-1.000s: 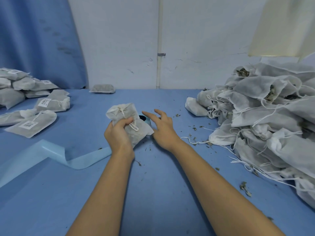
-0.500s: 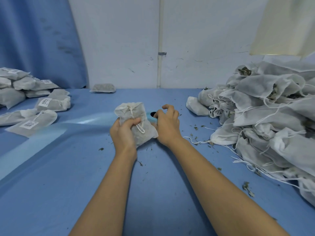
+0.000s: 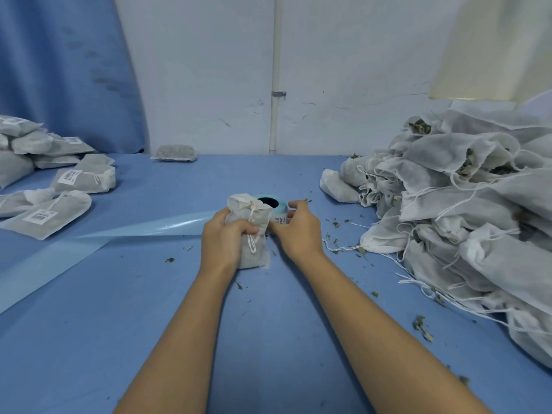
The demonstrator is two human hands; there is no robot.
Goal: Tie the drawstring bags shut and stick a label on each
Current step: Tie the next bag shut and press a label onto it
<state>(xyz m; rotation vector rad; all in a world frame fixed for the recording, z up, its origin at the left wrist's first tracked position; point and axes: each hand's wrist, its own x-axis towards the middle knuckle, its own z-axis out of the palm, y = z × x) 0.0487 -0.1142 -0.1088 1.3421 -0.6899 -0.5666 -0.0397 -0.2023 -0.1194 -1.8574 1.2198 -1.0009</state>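
Over table (image 3: 179,324): left hand (image 3: 222,234) grips gauzy bag (image 3: 254,215); right hand (image 3: 298,231), roll (image 3: 283,207).

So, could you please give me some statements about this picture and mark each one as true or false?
1. The left hand grips a bag whose drawstring is tied. True.
2. The right hand lies flat on the table, apart from everything. False: its fingers curl round the label roll, just behind the held bag.
3. The bags on the left carry white labels. True, for at least those nearest the camera.
4. The pile on the right is made of tied, labelled bags. False: several mouths gape open, strings hang loose, and no label shows.
5. A light blue backing strip runs from the roll toward the left. True.
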